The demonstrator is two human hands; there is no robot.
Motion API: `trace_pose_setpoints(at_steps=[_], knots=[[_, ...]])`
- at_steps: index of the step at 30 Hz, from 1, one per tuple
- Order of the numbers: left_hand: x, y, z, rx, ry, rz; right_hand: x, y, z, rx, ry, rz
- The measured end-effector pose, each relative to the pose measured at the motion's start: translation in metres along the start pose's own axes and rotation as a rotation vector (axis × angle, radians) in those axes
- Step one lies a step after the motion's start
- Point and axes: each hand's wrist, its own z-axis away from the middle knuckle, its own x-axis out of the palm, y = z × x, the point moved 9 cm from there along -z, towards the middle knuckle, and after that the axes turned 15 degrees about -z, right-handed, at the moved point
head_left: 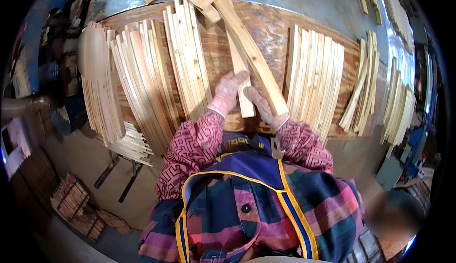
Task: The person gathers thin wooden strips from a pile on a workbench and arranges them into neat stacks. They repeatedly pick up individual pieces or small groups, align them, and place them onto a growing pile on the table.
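Two long pale wooden boards lie side by side on the brown plywood tabletop point(270, 30), running away from me. My left hand point(229, 89), in a worn pinkish glove, rests flat on the near end of the shorter board point(239, 63). My right hand point(262, 107), gloved the same, grips the near end of the longer board point(251, 49) from its left side. Both forearms wear red patterned sleeves.
Thin wooden slats lie in fanned stacks left point(142, 82), centre-left point(187, 54) and right point(316, 80) of my hands, with more point(363, 82) past the table's right edge. A round wooden disc point(92, 51) sits far left. Slat bundles point(76, 201) lie on the floor at lower left.
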Motion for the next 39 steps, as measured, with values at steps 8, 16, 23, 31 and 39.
trace_pose_setpoints(at_steps=[8,16,23,31,39], knots=[[0.0,0.011,0.014,-0.344,0.1,0.326,-0.092,0.098,-0.002,0.185,0.368,-1.088],[-0.018,0.009,0.055,-0.091,0.359,-0.738,-0.078,0.02,-0.032,0.194,0.085,-0.75],[-0.018,0.014,0.092,-0.074,0.545,-1.191,0.0,0.038,-0.04,0.713,-0.176,-0.748],[-0.023,0.001,0.095,-0.058,0.543,-1.208,-0.004,0.034,-0.03,0.564,-0.09,-0.244],[-0.052,-0.003,0.088,-0.136,0.655,-1.271,-0.212,0.038,0.127,0.456,0.903,-0.17]])
